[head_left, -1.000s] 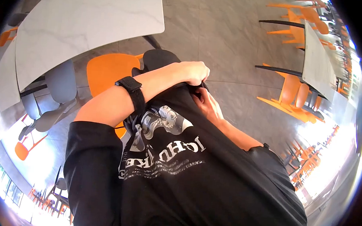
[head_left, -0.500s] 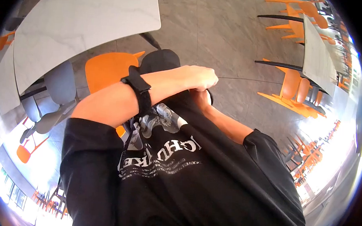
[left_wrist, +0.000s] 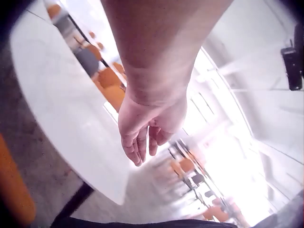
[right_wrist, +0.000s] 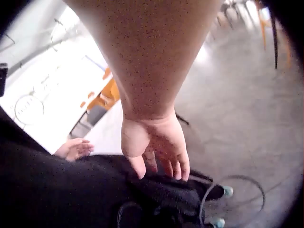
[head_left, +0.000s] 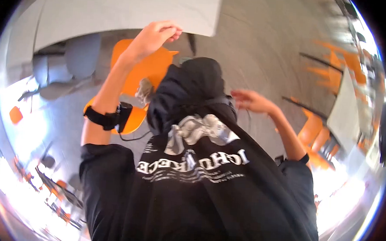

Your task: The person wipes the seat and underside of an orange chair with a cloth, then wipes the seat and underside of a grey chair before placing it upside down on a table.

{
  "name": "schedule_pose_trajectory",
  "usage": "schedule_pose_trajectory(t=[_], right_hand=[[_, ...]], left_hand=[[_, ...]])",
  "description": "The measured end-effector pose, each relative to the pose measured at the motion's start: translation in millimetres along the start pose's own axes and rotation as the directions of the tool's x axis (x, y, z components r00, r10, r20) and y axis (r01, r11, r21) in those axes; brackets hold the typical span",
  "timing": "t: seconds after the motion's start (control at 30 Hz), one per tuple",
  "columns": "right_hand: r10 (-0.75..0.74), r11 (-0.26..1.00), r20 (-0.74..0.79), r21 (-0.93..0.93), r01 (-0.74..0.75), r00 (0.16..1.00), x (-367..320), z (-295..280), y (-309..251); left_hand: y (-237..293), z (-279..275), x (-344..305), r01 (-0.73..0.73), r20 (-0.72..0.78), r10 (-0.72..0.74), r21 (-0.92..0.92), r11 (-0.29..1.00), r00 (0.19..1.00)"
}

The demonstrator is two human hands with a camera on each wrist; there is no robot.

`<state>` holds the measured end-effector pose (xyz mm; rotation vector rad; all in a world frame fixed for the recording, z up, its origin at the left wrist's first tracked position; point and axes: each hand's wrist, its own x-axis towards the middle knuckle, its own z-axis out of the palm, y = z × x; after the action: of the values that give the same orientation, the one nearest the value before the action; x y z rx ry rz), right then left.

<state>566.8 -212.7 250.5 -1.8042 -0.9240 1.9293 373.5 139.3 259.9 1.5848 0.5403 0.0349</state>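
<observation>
My left hand (head_left: 156, 38) is raised over the orange chair, near the edge of the white table, with relaxed fingers and nothing in them. In the left wrist view the same hand (left_wrist: 149, 128) hangs with its fingers loosely bent. My right hand (head_left: 251, 101) is held out beside the black clothing at my lap, fingers extended and blurred. In the right wrist view this hand (right_wrist: 156, 145) shows empty, its fingertips over dark cloth (right_wrist: 166, 190); whether they touch cannot be told. The black printed shirt (head_left: 189, 199) hangs down over my front.
A white marbled table (head_left: 120, 7) stands at the upper left, with an orange chair (head_left: 150, 66) and grey chairs (head_left: 83, 56) beside it. Another table (head_left: 346, 102) with orange chairs is at the right. A thin dark cable (head_left: 133, 139) hangs near my left wrist strap.
The hands have come apart from the dark cloth at my waist. The left hand moved up and left towards the table, the right hand moved right. The view has shifted.
</observation>
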Motion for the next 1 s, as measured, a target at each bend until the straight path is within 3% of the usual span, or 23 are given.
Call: schedule_pose_trajectory(t=[0.03,0.07,0.13,0.17,0.2,0.27,0.3,0.33,0.4,0.43,0.47,0.5,0.53,0.57,0.6,0.63,0.67,0.73,0.77,0.8,0.87,0.93,1.0], right_hand=[[0.066,0.995,0.081,-0.078,-0.060,0.995,11,19,6],[0.033,0.988,0.005,-0.154,-0.032,0.999,20,35,16],[0.115,0.982,0.041,0.143,-0.120,0.993,33,34,41],[0.181,0.916,0.026,0.359,-0.178,0.983,36,31,61],[0.175,0.963,-0.159,0.233,-0.135,0.972,35,30,55],[0.065,0.977,-0.146,-0.191,-0.092,0.987,58,1,136],[0.305,0.951,-0.026,-0.031,-0.306,0.952,55,6,78],[0.518,0.843,0.116,0.096,-0.529,0.847,48,16,3],[0.620,0.783,0.274,-0.285,-0.554,0.735,81,-6,-43],[0.573,0.808,0.332,-0.383,-0.448,0.750,110,-22,-50],[0.530,0.821,0.398,-0.462,-0.336,0.749,142,-31,-57],[0.549,0.802,0.337,-0.470,-0.368,0.765,169,-48,-74],[0.559,0.787,0.271,-0.471,-0.398,0.784,203,-45,-97],[0.480,0.681,0.194,-0.697,-0.224,0.856,240,-19,-126],[0.365,0.496,0.156,-0.867,-0.050,0.918,279,10,-144],[0.250,0.511,0.225,-0.857,0.069,0.942,320,39,-147],[0.139,0.516,0.296,-0.836,0.186,0.945,356,70,-144],[0.059,0.603,0.279,-0.775,0.189,0.958,414,150,-138],[-0.230,0.488,0.329,-0.775,0.401,0.916,447,177,-102],[-0.497,0.321,0.384,-0.752,0.576,0.779,481,203,-63],[-0.547,-0.046,0.603,-0.714,0.699,0.581,511,254,-33],[-0.448,-0.142,0.781,-0.543,0.828,0.435,525,286,-24],[-0.390,-0.214,0.867,-0.414,0.885,0.311,550,297,13]], left_hand=[[-29,-15,-29,0.031,-0.133,-0.040,-0.071,0.997,0.990],[-59,-27,-60,0.058,-0.263,-0.097,-0.152,0.987,0.960],[-110,-33,-130,0.179,-0.518,-0.251,-0.185,0.966,0.818],[-129,-29,-165,0.252,-0.627,-0.336,-0.222,0.942,0.703],[-149,-19,-199,0.316,-0.709,-0.416,-0.278,0.907,0.569],[-213,11,-263,0.333,-0.815,-0.532,-0.448,0.829,0.228],[-226,29,-293,0.343,-0.832,-0.547,-0.491,0.801,0.086],[-234,47,-313,0.348,-0.828,-0.558,-0.539,0.767,-0.056],[-226,55,-331,0.167,-0.797,-0.589,-0.604,0.779,-0.131],[-224,56,-337,0.078,-0.778,-0.605,-0.622,0.779,-0.167],[-234,55,-338,0.286,-0.868,-0.440,-0.493,0.822,-0.231],[-240,56,-322,0.500,-0.935,-0.259,-0.350,0.792,-0.243],[-249,52,-315,0.691,-0.978,-0.077,-0.193,0.696,-0.196],[-251,38,-312,0.790,-0.980,0.024,-0.143,0.596,-0.195],[-245,19,-305,0.874,-0.976,0.126,-0.097,0.476,-0.177],[-246,1,-306,0.938,-0.965,0.219,-0.064,0.341,-0.145],[-258,-9,-310,0.917,-0.977,0.133,-0.103,0.386,-0.166],[-282,-21,-311,0.865,-0.980,-0.033,-0.187,0.466,-0.194],[-283,-25,-313,0.746,-0.972,-0.125,-0.232,0.624,-0.198],[-281,-25,-314,0.600,-0.961,-0.206,-0.276,0.751,-0.185],[-299,-19,-321,0.594,-0.993,-0.060,-0.109,0.797,-0.102],[-290,-20,-315,0.691,-0.984,-0.141,-0.176,0.701,-0.108],[-293,-15,-316,0.691,-0.978,-0.185,-0.199,0.695,-0.095]])
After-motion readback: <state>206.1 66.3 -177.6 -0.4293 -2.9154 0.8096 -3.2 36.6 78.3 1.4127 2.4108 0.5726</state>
